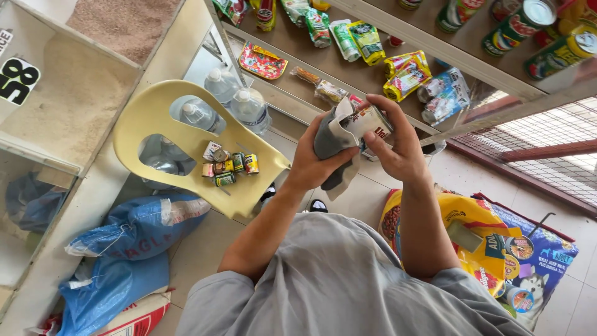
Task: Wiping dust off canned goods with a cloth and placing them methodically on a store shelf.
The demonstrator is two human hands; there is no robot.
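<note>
My right hand [398, 146] grips a small can [367, 121] with a white and dark label, held up in front of my chest. My left hand [311, 163] presses a grey cloth [329, 140] against the can's left side. Below and to the left stands a pale yellow plastic chair [140, 118]. On its seat lie several small cans [227, 165] with coloured labels, bunched together.
Shelves [373, 71] ahead hold bright snack packets and tins. Clear water bottles [249, 106] stand on the floor behind the chair. Blue sacks [134, 227] lie at lower left, pet-food bags [497, 242] at lower right. A wire mesh panel [553, 155] is at right.
</note>
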